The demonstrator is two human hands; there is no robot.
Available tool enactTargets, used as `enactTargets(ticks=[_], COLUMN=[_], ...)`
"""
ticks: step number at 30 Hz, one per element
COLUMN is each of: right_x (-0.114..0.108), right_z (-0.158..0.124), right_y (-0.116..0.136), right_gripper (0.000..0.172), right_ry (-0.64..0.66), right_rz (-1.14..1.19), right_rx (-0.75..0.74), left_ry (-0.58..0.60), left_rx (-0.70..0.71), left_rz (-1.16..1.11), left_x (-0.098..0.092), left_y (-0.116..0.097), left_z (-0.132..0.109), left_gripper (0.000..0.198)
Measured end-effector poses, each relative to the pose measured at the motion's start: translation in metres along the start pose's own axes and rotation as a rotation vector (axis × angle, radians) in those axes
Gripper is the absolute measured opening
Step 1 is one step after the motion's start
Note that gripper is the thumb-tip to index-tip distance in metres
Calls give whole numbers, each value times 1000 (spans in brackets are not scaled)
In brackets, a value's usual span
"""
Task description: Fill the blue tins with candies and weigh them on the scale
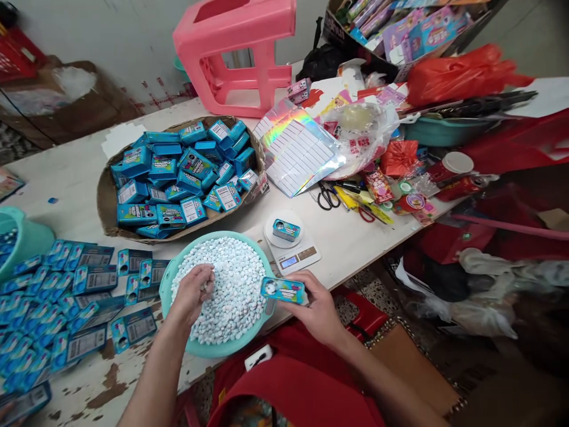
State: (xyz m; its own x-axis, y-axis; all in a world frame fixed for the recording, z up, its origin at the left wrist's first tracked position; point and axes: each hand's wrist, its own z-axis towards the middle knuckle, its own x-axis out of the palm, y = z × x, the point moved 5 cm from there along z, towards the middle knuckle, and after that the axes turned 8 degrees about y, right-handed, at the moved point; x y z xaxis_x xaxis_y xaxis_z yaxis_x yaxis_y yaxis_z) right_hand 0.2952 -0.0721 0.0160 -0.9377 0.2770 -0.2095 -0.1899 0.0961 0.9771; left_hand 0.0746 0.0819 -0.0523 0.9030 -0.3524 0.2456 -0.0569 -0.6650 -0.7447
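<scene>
A turquoise basin (pixel 165 286) is filled with small white candies (pixel 235 284). Over its left part is my left hand (pixel 195 293), fingers curled around a few of the white candies. My right hand (pixel 315 308) grips a small blue candy box (pixel 284 290) at the basin's right rim; the box's near end is open and white pieces show inside. Behind it, another blue candy box (pixel 285 230) lies on the round plate of a white digital scale (pixel 306 254) with a lit display.
A cut-down carton (pixel 106 201) holds many blue candy boxes. Rows of flat blue boxes (pixel 93 279) cover the left of the table beside a turquoise bucket (pixel 35 237). Holographic sheets (pixel 297 148), scissors (pixel 328 197) and a pink stool (pixel 235 65) are at the back.
</scene>
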Motion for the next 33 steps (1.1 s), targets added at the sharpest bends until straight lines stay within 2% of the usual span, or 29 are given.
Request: enactTargets(ticks=[4, 9, 14, 17, 22, 27, 30, 33], right_x=[-38, -67, -78, -83, -92, -99, -102, -106], right_z=[-23, -46, -61, -68, -75, -74, -70, -68], right_y=[-29, -57, -72, -79, -92, -99, -98, -96], right_gripper=[28, 31, 34, 34, 34, 35, 35, 35], right_ry=[-155, -301, -351, -365, -381, -395, -400, -417], right_rz=[-45, -67, -42, -6, 18, 39, 28, -2], right_rx=[90, 161, 209, 235, 272, 287, 279, 268], left_ry=[135, 317, 296, 307, 337, 327, 268, 139], left_rx=[95, 241, 427, 527, 604, 605, 620, 656], left_rz=[390, 734, 1294, 1504, 1654, 1657, 1568, 1399], left_x=[39, 107, 167, 190, 205, 211, 209, 193], left_y=[-22, -50, -64, -64, -60, -62, -68, -78], left_z=[9, 56, 102, 115, 118, 116, 115, 107], left_gripper=[19, 7, 17, 21, 27, 26, 22, 19])
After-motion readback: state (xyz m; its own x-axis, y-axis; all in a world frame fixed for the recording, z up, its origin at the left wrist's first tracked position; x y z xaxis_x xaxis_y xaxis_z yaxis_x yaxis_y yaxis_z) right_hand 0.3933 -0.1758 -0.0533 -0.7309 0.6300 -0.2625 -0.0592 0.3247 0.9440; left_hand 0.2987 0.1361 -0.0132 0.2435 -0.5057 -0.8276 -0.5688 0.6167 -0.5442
